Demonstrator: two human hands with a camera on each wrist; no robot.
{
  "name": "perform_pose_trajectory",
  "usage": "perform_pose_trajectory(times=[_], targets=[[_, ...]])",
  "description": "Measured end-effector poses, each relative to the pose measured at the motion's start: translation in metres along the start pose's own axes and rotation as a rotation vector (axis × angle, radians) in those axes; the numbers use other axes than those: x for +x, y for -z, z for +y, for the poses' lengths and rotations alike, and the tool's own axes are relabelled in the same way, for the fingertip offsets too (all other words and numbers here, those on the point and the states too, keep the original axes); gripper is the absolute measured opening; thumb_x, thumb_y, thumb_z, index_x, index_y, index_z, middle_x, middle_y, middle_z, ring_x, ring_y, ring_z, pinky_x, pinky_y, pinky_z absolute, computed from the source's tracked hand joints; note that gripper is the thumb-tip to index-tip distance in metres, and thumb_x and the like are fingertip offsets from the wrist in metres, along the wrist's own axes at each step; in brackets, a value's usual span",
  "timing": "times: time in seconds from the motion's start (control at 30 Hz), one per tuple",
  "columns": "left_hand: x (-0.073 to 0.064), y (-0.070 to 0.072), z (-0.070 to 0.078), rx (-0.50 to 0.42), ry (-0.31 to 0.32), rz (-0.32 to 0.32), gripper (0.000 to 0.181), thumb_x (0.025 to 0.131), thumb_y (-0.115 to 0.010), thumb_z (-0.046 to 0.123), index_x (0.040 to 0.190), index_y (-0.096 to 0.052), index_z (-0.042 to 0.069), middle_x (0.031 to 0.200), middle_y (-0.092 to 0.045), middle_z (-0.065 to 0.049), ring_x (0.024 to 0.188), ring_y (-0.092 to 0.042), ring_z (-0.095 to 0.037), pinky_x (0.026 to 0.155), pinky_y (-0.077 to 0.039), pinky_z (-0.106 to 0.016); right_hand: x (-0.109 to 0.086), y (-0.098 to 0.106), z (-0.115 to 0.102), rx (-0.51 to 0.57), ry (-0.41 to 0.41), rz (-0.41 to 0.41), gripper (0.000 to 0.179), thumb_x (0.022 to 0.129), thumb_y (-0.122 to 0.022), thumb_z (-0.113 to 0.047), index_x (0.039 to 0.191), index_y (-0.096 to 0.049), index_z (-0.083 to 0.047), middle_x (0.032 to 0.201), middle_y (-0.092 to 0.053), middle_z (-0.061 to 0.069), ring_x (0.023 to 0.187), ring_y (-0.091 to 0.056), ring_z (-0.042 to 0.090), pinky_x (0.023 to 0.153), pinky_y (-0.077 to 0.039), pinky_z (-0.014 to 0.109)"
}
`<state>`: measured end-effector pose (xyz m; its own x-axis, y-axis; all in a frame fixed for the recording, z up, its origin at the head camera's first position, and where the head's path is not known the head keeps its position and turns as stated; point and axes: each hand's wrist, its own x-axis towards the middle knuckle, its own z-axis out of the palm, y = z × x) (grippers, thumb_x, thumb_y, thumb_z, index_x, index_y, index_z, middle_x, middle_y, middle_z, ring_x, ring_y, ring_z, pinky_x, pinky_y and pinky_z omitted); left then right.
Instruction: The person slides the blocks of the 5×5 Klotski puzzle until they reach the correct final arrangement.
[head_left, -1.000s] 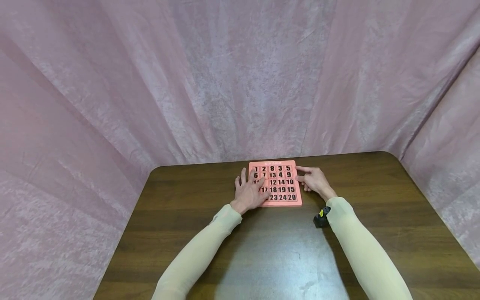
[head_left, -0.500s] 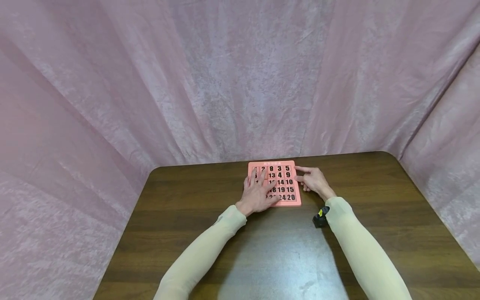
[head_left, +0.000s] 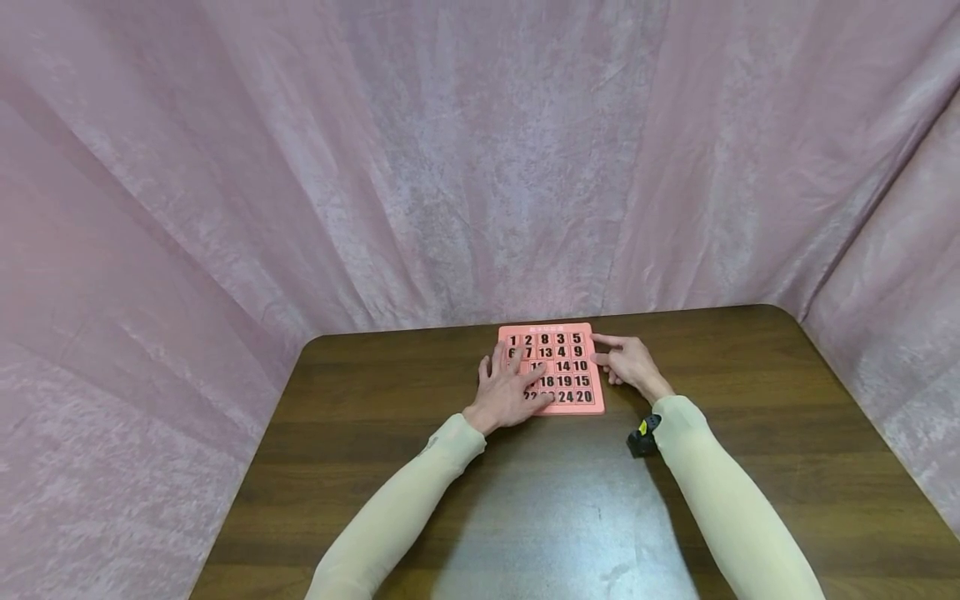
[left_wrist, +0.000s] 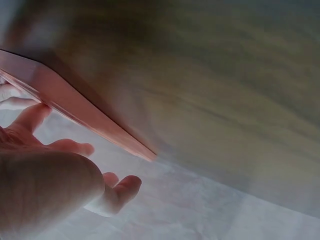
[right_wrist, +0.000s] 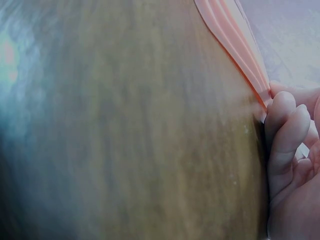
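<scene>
Clearly enough, my left hand [head_left: 501, 395] is spread wide over the left and lower part of the pink number puzzle [head_left: 572, 374], fingers apart and fairly straight, with nothing gripped. Its fingertips lie over the tiles and hide several of them. My right hand [head_left: 628, 363] is at the puzzle's right side: two digits reach out, apart from each other, to touch that edge, while the other fingers curl in beneath. Whether they pinch the edge or only press against it, I cannot tell.

The puzzle lies flat on the brown desk [head_left: 360, 400], near its far edge. I can read 1, 2, 8, 3, 5 along the top row, and 14 and 10 at the right end of the third.

Pale sleeves [head_left: 731, 492] cover both my arms, and a black device [head_left: 642, 435] with a yellow patch sits by my right cuff. Behind the desk hangs a pink curtain [head_left: 480, 167].
</scene>
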<state>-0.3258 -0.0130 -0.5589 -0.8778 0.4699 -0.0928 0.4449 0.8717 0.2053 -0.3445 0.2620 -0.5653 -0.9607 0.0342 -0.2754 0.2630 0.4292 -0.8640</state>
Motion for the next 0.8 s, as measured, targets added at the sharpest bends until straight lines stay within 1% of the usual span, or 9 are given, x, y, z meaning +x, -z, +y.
perform_pose_trajectory(times=[0.17, 0.33, 0.47, 0.57, 0.7, 0.8], targets=[[-0.002, 0.001, -0.006, -0.012, -0.015, 0.015, 0.069, 0.106, -0.054, 0.065, 0.167, -0.047, 0.034, 0.185, -0.017, -0.010, 0.171, -0.003, -0.049, 0.131, -0.015, -0.076, 0.001, -0.001, 0.000, 0.003, 0.007, 0.000, 0.055, 0.107, -0.066, -0.017, 0.161, -0.056, -0.016, 0.075, -0.061, 0.001, 0.055, -0.056, 0.009, 0.052, -0.051, 0.025], [-0.005, 0.002, -0.012, -0.007, -0.017, 0.038, 0.068, 0.106, -0.053, 0.067, 0.165, -0.050, 0.034, 0.184, -0.022, -0.009, 0.170, -0.007, -0.050, 0.130, -0.017, -0.077, 0.001, -0.001, 0.001, 0.002, 0.008, 0.004, 0.055, 0.107, -0.066, -0.017, 0.161, -0.057, -0.016, 0.075, -0.060, 0.001, 0.054, -0.056, 0.009, 0.052, -0.051, 0.025], [-0.007, 0.001, -0.016, -0.017, -0.009, 0.033, 0.068, 0.106, -0.053, 0.067, 0.165, -0.049, 0.034, 0.184, -0.023, -0.009, 0.171, -0.006, -0.049, 0.130, -0.017, -0.076, 0.001, -0.002, 0.001, 0.006, 0.009, 0.005, 0.055, 0.107, -0.066, -0.017, 0.161, -0.057, -0.016, 0.076, -0.061, 0.002, 0.054, -0.056, 0.009, 0.052, -0.050, 0.024], [-0.008, 0.002, -0.016, -0.024, -0.003, 0.027, 0.069, 0.106, -0.054, 0.067, 0.166, -0.049, 0.034, 0.184, -0.023, -0.009, 0.171, -0.005, -0.048, 0.131, -0.016, -0.075, 0.001, -0.003, 0.001, 0.017, 0.011, 0.001, 0.054, 0.107, -0.067, -0.017, 0.160, -0.057, -0.015, 0.075, -0.061, 0.003, 0.054, -0.056, 0.009, 0.052, -0.050, 0.024], [-0.009, 0.005, -0.013, -0.030, 0.006, 0.031, 0.068, 0.105, -0.055, 0.067, 0.164, -0.051, 0.033, 0.184, -0.023, -0.010, 0.172, -0.006, -0.047, 0.131, -0.017, -0.073, 0.000, -0.002, 0.000, 0.021, 0.025, -0.005, 0.054, 0.107, -0.067, -0.016, 0.160, -0.057, -0.013, 0.071, -0.060, 0.001, 0.052, -0.055, 0.008, 0.051, -0.050, 0.024], [-0.003, 0.010, -0.007, -0.016, 0.004, 0.052, 0.071, 0.104, -0.054, 0.068, 0.163, -0.053, 0.029, 0.184, -0.022, -0.014, 0.171, -0.007, -0.048, 0.132, -0.018, -0.072, 0.001, -0.002, 0.000, 0.014, 0.038, 0.010, 0.054, 0.107, -0.067, -0.015, 0.160, -0.058, -0.013, 0.069, -0.060, -0.001, 0.051, -0.055, 0.008, 0.050, -0.050, 0.025]])
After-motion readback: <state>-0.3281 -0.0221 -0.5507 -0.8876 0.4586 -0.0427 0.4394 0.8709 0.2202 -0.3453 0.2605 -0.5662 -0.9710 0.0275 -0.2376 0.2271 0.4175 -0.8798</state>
